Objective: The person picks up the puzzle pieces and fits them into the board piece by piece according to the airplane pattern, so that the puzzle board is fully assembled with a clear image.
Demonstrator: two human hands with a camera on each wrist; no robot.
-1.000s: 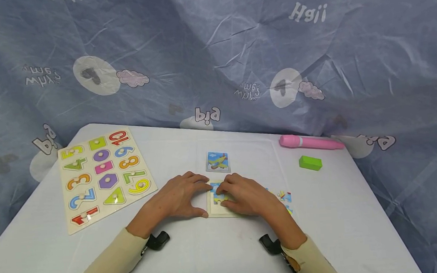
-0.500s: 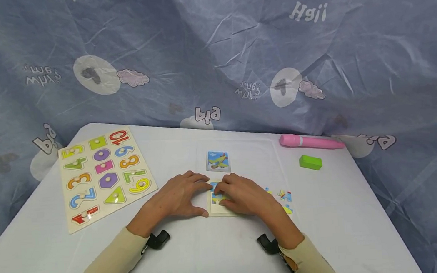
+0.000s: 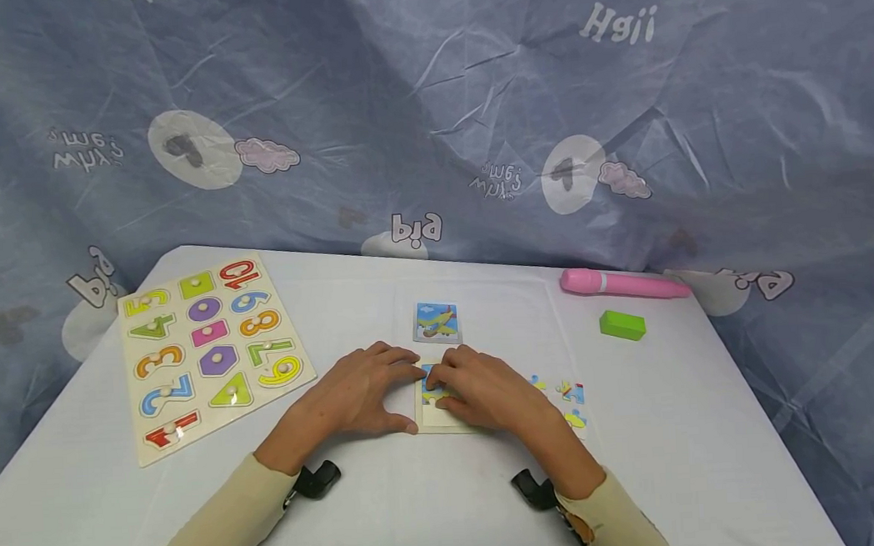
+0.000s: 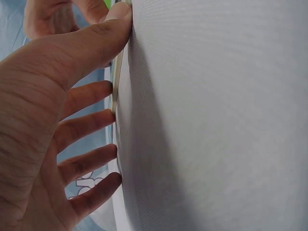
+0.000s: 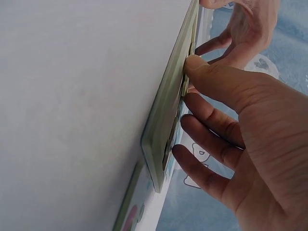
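Note:
A small cream puzzle board lies mid-table, with blue and yellow puzzle pieces in its upper left part. The right hand bends over it, thumb and fingertips pinching a puzzle piece on the board; the hand hides most of that piece. Fingers spread, the left hand rests at the board's left side. Its thumb touches the board's edge in the left wrist view. Several loose puzzle pieces lie right of the right hand. Behind the board is an airplane picture card.
A large board of numbers and shapes lies at the left of the white table. A green block and a pink marker-shaped object are at the back right. Patterned blue cloth hangs behind.
The right hand and wrist have shifted slightly left over the board, uncovering more of the loose pieces at the right. The left hand has stayed in place.

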